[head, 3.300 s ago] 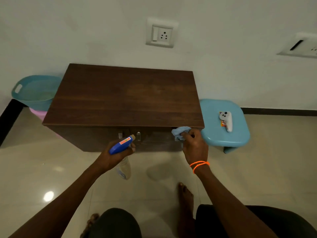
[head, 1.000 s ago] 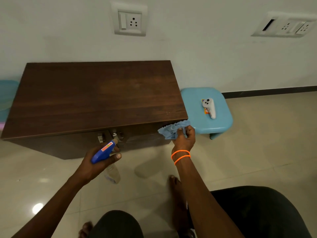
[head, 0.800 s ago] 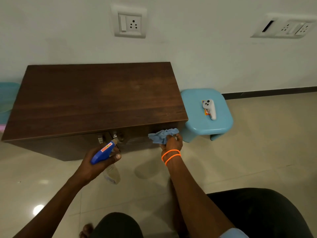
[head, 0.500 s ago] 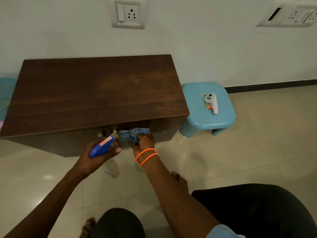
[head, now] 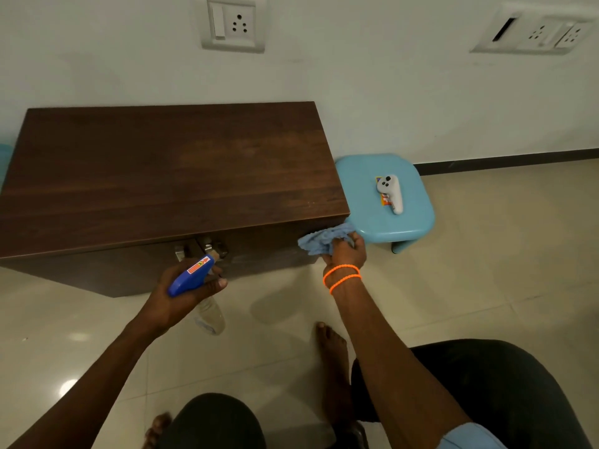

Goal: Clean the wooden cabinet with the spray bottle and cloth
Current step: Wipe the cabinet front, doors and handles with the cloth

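A low dark wooden cabinet [head: 168,176] stands against the white wall, its two metal door handles [head: 201,249] on the front face. My left hand [head: 181,293] grips a spray bottle [head: 191,277] with a blue head and clear body, held just in front of the handles. My right hand [head: 345,251], with orange bands on the wrist, presses a crumpled light blue cloth [head: 321,239] against the right end of the cabinet's front face, just under the top edge.
A light blue plastic stool [head: 363,202] stands right of the cabinet, with a white controller [head: 390,192] on it. A teal tub's edge [head: 4,160] peeks out at far left. Glossy beige floor tiles surround my knees and bare feet. Wall sockets sit above.
My right hand swept the cloth left along the cabinet front to beside the handles, then back to the right end. The left hand kept the spray bottle almost still.
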